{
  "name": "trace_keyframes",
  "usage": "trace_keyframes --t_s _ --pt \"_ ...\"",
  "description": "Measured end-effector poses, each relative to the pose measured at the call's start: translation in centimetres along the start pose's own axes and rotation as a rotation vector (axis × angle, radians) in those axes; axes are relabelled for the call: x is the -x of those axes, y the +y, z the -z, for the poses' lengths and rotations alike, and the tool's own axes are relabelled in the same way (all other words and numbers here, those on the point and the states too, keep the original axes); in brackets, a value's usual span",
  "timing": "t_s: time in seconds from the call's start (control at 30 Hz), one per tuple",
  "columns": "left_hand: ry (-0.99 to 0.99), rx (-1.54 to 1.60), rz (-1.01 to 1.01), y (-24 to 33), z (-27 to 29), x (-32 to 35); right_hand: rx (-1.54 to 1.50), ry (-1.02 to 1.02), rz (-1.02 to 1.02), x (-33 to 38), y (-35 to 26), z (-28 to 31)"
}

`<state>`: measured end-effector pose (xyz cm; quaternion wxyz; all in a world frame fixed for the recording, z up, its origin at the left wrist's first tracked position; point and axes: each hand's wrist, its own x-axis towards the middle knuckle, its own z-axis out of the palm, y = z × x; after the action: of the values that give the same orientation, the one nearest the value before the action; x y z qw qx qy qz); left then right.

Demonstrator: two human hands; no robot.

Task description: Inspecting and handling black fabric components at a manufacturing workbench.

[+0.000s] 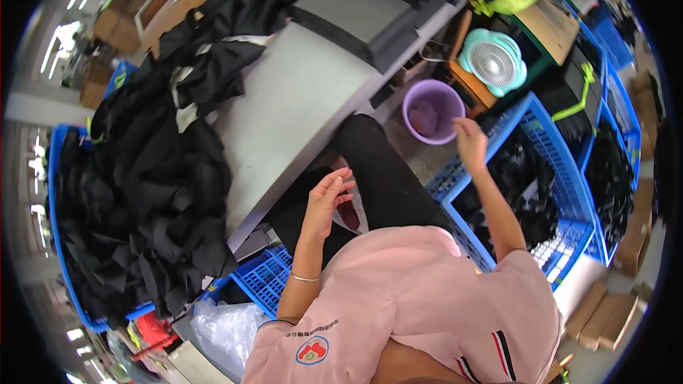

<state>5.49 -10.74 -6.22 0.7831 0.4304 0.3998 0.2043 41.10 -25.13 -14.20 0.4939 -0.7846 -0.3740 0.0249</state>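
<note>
Hanging above the lap near the edge of the grey counter (299,107), the left hand (327,199): fingers loosely curled and apart, nothing visible in its grasp. Right hand (471,144): fingertips bunched narrowly at the purple bin (430,89), right side of its rim; from my remote view I cannot tell whether they touch it or pinch some small scrap. Bin: round, open-topped, seemingly plastic, on the floor between the counter and a blue lattice crate (565,178), a little loose matter inside, too indistinct for me to name. Handling, in my judgement: light, smooth-walled, slightly flexible, hardly fragile, easily tipped; I would take hold at the rim, thumb outside and fingers inside, or by opposite sides. Adjacent stock: dark pieces (526,192) inside the crate; turquoise fan (492,62) beyond the bin; black fabric heap (149,220), apparently soft, limp and best gathered by the armful, left of the counter; clear plastic bag (228,331), crumpled, lower left.
</note>
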Motion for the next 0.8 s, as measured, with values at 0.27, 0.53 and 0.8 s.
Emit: trace_keyframes --t_s 0.27,0.53,0.8 --pt "0.115 0.079 -0.141 3.0 4.6 -0.8 -0.239 -0.273 0.548 -9.8 -22.7 -22.4" --pt "0.094 0.193 -0.174 4.0 5.2 0.1 -0.416 -0.556 -0.141 -18.1 -27.8 -37.2" --pt "0.308 -0.041 -0.631 9.9 4.2 -0.7 -0.182 0.011 0.743 -5.0 -27.4 -24.3"
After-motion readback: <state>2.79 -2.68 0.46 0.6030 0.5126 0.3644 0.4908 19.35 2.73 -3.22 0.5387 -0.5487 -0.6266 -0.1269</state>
